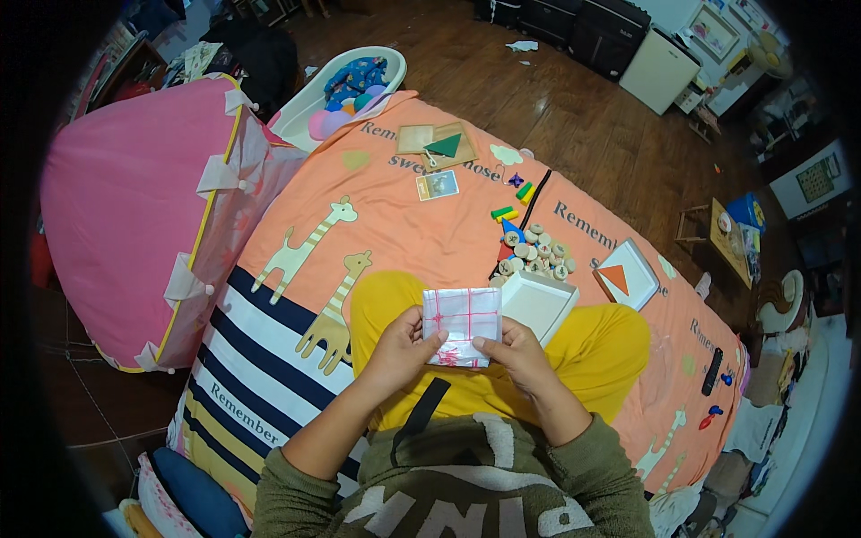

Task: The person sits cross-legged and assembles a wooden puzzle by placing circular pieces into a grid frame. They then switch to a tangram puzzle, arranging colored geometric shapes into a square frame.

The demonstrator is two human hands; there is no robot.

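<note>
My left hand (401, 346) and my right hand (523, 357) pinch a folded white square with pink lines (463, 321) by its lower sides, above my lap. Both thumbs lie on its front; the fingers behind are partly hidden. Whether the square is cloth or plastic, I cannot tell. Just beyond my right hand, an open white box (541, 303) rests against my leg. A pile of round wooden discs (535, 254) lies past it on the orange bedspread (395, 238).
Farther right sits a second shallow white box (630, 273) with an orange triangle. Green and yellow blocks (505, 214), a black stick (535, 199), a picture card (438, 185) and a green triangle (444, 146) lie at the back. A pink play tent (143, 206) stands left.
</note>
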